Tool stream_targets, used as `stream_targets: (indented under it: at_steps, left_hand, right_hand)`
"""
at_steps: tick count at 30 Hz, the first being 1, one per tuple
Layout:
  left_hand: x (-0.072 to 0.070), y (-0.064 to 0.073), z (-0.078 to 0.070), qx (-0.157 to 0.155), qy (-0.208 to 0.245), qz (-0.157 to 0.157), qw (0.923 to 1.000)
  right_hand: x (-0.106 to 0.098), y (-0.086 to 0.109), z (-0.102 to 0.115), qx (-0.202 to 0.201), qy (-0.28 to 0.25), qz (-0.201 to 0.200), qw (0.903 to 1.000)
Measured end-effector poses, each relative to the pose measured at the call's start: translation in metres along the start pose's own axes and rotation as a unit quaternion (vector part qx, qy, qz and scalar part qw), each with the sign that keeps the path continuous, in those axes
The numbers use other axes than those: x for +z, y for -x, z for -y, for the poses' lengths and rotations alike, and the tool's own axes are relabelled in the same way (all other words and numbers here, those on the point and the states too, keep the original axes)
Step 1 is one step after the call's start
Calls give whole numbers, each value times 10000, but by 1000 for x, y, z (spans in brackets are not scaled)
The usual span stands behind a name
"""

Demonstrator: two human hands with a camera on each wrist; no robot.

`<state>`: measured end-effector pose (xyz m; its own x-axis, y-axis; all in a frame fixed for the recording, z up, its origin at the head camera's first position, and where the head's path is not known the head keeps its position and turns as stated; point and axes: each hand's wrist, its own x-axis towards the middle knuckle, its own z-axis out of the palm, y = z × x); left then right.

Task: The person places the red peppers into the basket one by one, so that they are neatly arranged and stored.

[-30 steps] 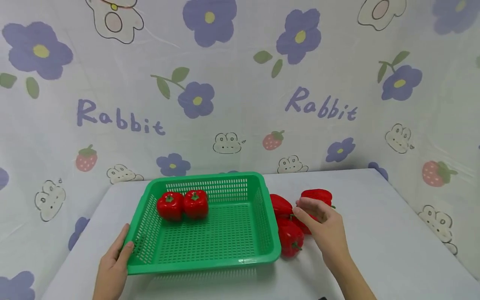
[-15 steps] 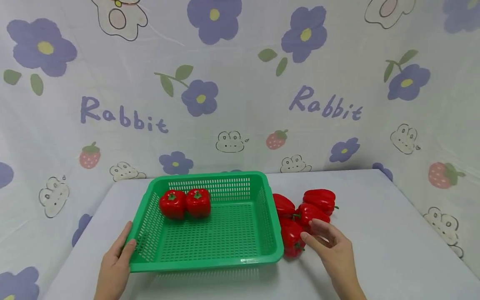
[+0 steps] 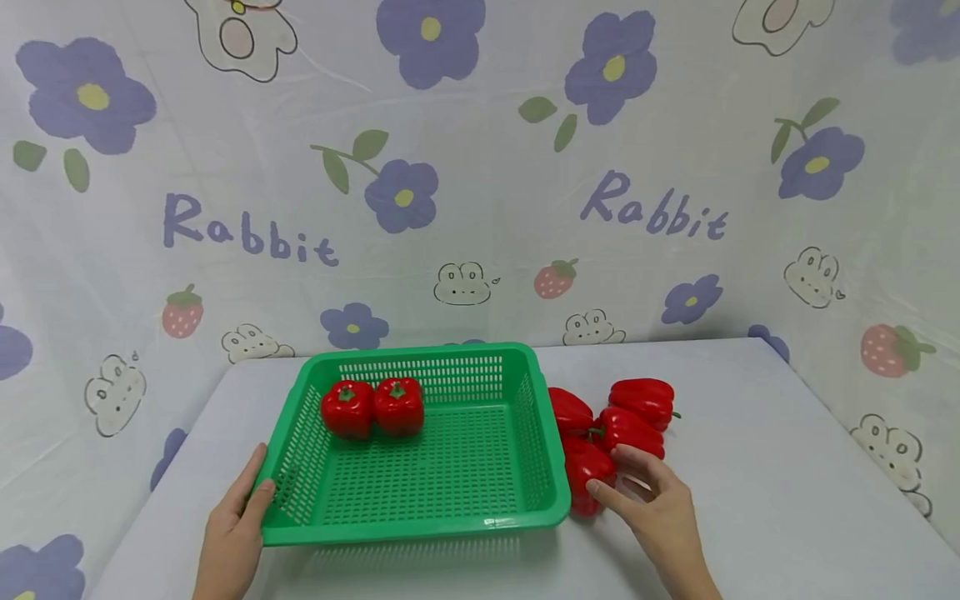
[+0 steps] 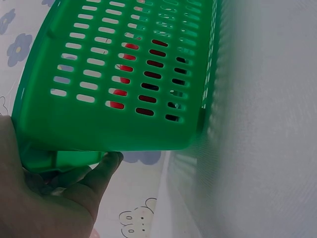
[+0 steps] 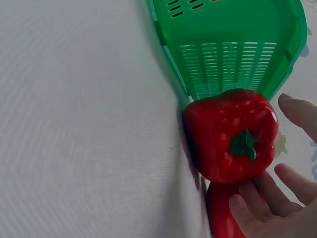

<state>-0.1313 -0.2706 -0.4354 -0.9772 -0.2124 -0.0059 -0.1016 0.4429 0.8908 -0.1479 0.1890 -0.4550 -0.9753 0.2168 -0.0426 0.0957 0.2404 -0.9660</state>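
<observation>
My left hand (image 3: 234, 533) holds the left rim of the green plastic basket (image 3: 420, 533), thumb over the edge. In the left wrist view the fingers (image 4: 99, 176) curl round the rim. Two red bell peppers (image 3: 348, 410) stand inside at the back left. Right of the basket, my right hand (image 3: 663, 517) hovers around the nearest red bell pepper (image 3: 583, 467), thumb and fingers spread. The right wrist view shows this bell pepper (image 5: 223, 134) stem toward the camera against the basket wall, fingertips along its lower side and the thumb (image 5: 299, 114) apart from it.
More red bell peppers (image 3: 630, 429) lie in a group behind the right hand, one (image 3: 643, 400) farthest back. Everything stands on a white-covered table (image 3: 772, 467). A printed cloth (image 3: 480, 208) with flowers and rabbits hangs behind and at the sides.
My right hand has come down and nearer, from over the back bell peppers to the front one beside the basket. The left hand keeps its hold on the rim; the view has shifted slightly.
</observation>
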Motion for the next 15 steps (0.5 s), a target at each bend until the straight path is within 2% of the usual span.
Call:
stream_targets:
  at_steps: [15]
  left_hand:
    - [-1, 1, 0, 106, -3, -31, 9999]
  right_hand:
    - [3, -2, -6, 2, 240, -34, 9997]
